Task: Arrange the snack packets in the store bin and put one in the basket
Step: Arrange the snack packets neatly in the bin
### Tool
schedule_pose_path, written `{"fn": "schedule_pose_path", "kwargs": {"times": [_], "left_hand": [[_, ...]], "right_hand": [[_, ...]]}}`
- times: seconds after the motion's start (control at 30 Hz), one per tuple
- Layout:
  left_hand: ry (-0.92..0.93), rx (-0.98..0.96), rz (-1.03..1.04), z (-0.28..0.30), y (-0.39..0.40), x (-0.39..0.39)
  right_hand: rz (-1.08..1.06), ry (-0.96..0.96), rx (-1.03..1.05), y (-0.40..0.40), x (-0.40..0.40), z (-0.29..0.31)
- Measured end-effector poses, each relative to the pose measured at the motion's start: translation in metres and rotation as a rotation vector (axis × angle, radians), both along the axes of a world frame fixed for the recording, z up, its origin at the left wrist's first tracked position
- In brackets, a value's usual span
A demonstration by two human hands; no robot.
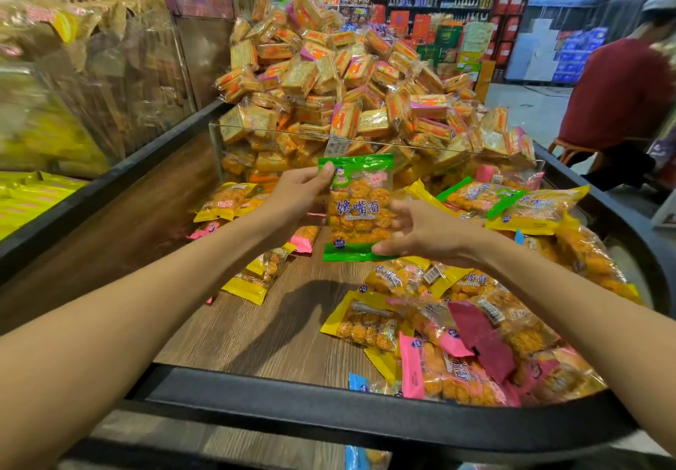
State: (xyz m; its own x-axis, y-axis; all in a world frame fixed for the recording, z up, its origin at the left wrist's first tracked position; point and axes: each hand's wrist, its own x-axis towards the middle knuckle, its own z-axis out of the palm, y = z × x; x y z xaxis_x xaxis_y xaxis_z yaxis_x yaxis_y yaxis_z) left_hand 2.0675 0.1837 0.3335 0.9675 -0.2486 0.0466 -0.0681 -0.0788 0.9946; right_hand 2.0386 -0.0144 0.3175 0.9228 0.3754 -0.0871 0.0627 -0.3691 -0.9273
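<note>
Both hands hold one green-edged snack packet [359,206] upright above the wood-grain floor of the store bin [278,327]. The left hand [296,197] pinches the packet's upper left corner, thumb on the front face and the other fingers curled behind it. The right hand [426,230] grips the lower right corner, its thumb lying across the green bottom seal; the remaining fingers seem to pass behind the packet, though they are mostly hidden. The packet shows orange round snacks through a clear window. Beneath and to the right, a loose heap of yellow, pink and green packets [472,327] covers the right side of the bin floor, with a few more yellow packets [252,279] scattered on the left. Behind a clear divider [365,142], a tall mound of cracker packs [351,81] rises. At the far right a person in a red shirt [618,96] sits on a stool.
</note>
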Motion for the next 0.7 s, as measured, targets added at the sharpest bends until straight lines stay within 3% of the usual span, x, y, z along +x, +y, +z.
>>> {"fn": "schedule_pose_path", "kwargs": {"times": [0.1,0.23,0.33,0.5,0.7], "left_hand": [[0.054,0.014,-0.078,0.003,-0.001,-0.001],[0.051,0.199,-0.227,0.003,-0.001,-0.006],[0.007,0.235,-0.172,-0.001,0.000,-0.006],[0.074,0.058,-0.160,0.002,-0.002,-0.005],[0.042,0.126,0.033,-0.001,0.008,0.009]], "right_hand": [[-0.027,0.007,0.092,-0.003,0.001,0.004],[-0.017,0.042,0.161,-0.003,0.002,0.007],[-0.034,0.052,0.178,-0.003,0.000,0.008],[-0.119,0.128,0.362,-0.002,0.005,0.006],[-0.178,0.007,0.237,-0.005,0.009,0.001]]}}
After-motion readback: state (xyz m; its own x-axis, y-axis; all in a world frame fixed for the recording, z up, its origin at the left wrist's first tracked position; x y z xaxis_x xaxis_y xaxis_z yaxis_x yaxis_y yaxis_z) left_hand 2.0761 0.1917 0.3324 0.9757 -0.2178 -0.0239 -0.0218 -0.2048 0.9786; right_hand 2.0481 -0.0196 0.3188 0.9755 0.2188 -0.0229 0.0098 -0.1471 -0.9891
